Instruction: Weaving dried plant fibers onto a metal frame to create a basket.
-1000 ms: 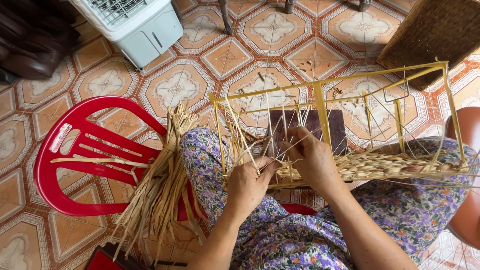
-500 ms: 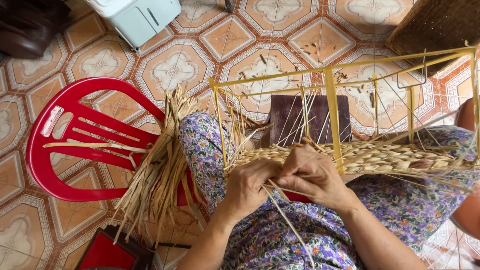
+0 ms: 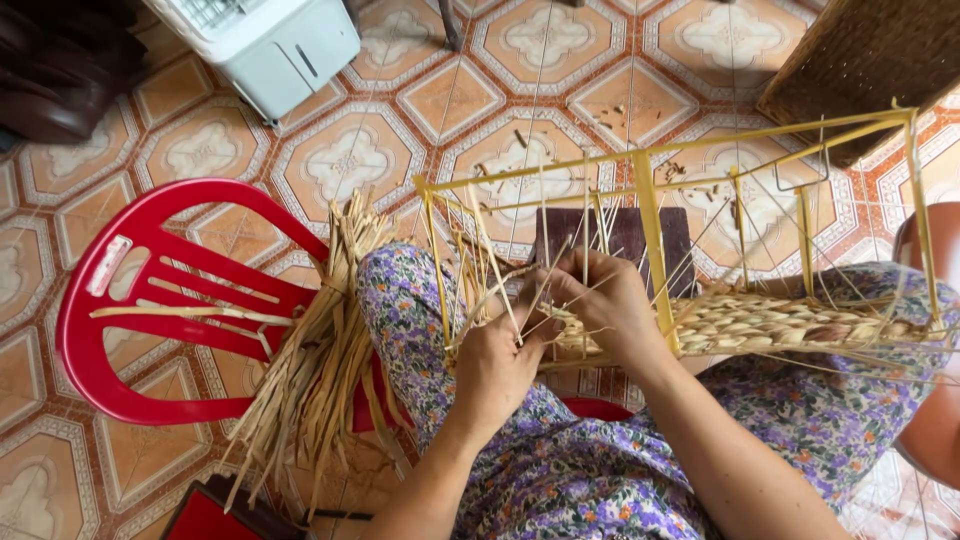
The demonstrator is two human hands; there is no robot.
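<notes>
Head view, the only one I have. Looking straight down on the lap of a seated person in floral purple trousers.

Left hand sits just below centre, fingers curled and pinching thin pale straw strands that rise toward 12 o'clock. Right hand is at centre, touching the left at the fingertips, its fingers clenched on the same strands where they meet the woven band. I cannot tell exactly how many strands each hand grasps.

The woven band is a plaited straw strip running from the hands out toward 3 o'clock, lying across the lap inside the bottom of a yellow wire frame. The frame is box-shaped, uprights standing, top bars crossing from centre to the 2 o'clock corner. Loose strand ends stick up between its wires.

At 9 o'clock from the hands, a bundle of flat dried straw lies draped over the edge of a red plastic chair, touching the person's left thigh. A dark wooden board shows behind the frame at 12. White appliance at 11 o'clock, woven basket at 1 o'clock, both well apart from the hands. Patterned tile floor with straw scraps.
</notes>
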